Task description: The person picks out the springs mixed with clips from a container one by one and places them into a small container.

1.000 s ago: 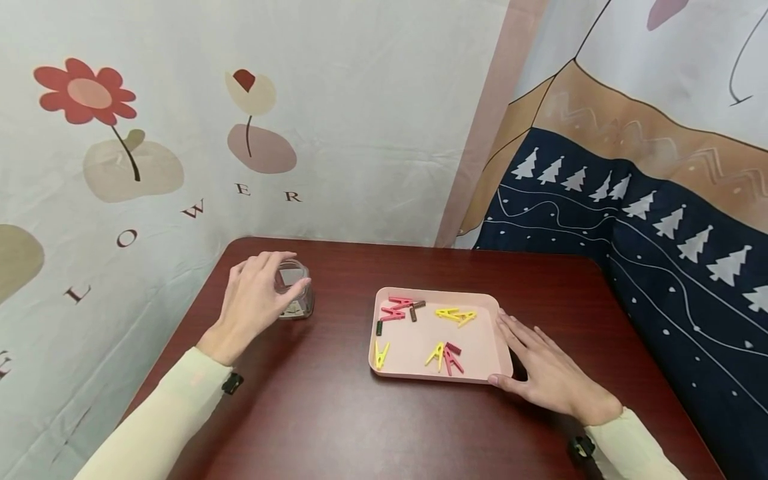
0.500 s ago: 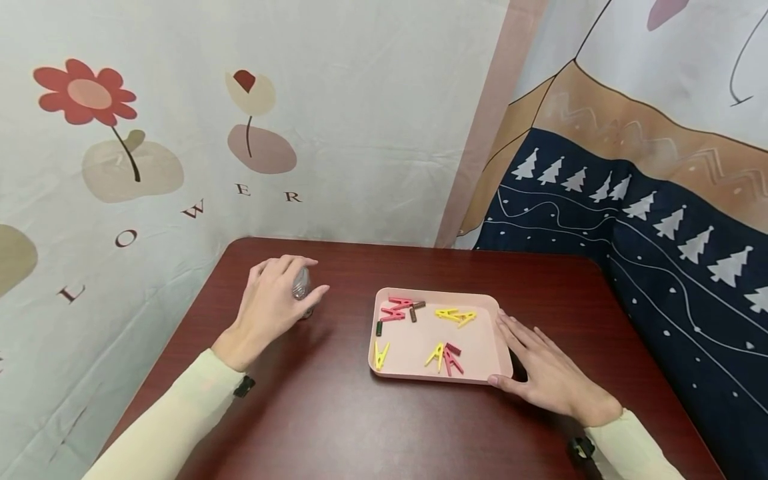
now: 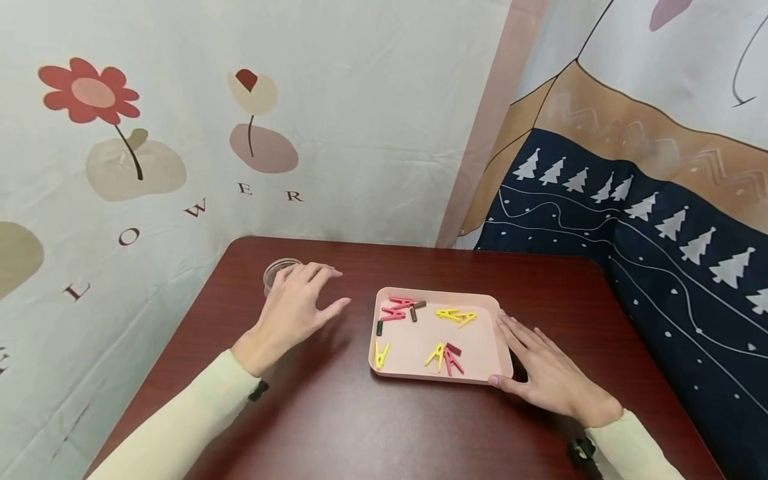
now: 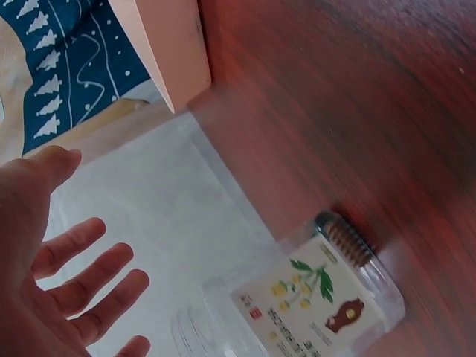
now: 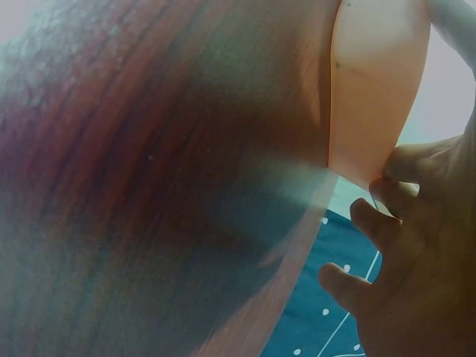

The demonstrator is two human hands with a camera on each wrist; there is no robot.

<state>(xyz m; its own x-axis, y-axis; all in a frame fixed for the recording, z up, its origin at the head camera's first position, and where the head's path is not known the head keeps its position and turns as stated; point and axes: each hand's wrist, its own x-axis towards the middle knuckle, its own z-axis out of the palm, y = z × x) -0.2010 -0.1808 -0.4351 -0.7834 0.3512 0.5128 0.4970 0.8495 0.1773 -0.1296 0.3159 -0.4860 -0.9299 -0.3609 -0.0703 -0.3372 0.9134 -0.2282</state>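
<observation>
Pink tray (image 3: 408,348), seemingly steadied by right hand (image 3: 555,377), fingers extended along its edge; to its left, left hand (image 3: 293,308), relaxed, empty, near jar (image 4: 297,297).

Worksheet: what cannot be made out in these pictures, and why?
Head view: lower part of the jar, behind the left grip.
Left wrist view: fine print on the label, too small; part of the jar, cut off below.
Right wrist view: clothespins, hidden by the tray wall.

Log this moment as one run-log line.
left hand: empty, near jar | right hand: touching tray at right | clips: in tray | jar: on table
</observation>
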